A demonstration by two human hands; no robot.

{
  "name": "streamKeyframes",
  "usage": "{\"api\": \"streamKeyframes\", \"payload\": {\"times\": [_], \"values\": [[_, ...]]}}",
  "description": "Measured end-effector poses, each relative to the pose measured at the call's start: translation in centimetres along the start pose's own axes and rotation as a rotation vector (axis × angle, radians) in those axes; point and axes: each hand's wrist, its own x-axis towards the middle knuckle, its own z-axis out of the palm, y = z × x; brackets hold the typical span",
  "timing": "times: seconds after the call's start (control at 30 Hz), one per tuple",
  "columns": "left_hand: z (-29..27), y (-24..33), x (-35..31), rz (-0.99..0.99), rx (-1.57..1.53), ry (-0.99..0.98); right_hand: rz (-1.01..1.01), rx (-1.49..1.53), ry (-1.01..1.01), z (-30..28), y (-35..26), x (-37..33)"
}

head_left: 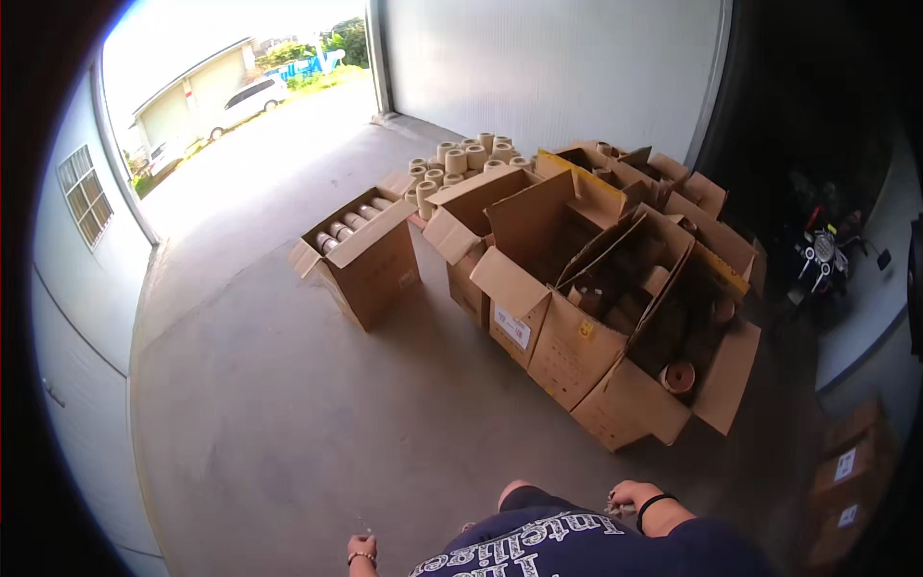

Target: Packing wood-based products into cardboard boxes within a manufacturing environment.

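Observation:
My left hand (362, 546) hangs low at the lower edge, a band round its wrist. Its fingers are curled together; a tiny pale speck shows by the fingertips, too small to name. On the other side of my dark shirt, my right hand (627, 495) is bent in closed near my body, with a black band at the wrist. Something small and greyish shows at its fingers, and I cannot make out what. Both hands are well apart from the boxes. Ahead on the floor stands an open cardboard box (373, 281) with a row of pale cylinders (354, 221) inside.
Several open cardboard boxes (575, 361) with raised flaps crowd the right, some holding brown tubes (678, 376). Behind them stand many pale cones (456, 161). A motorcycle (823, 252) and closed cartons (846, 471) are at the far right. A wide doorway opens at the upper left.

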Motion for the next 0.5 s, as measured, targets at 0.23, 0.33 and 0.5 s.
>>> {"api": "streamKeyframes", "payload": {"times": [0.23, 0.33, 0.5], "values": [[3.8, 25.0, 7.8, 0.405, -0.053, -0.294, 0.348, 0.512, 0.017, -7.3, -9.7, -0.2], [4.6, 34.5, 6.8, 0.384, 0.136, -0.451, 0.251, 0.563, -0.01, -8.7, -10.9, 4.0], [4.9, 46.0, 9.3, 0.567, 0.086, -0.675, 0.25, 0.903, 0.199, -12.8, -15.2, 7.5]]}}
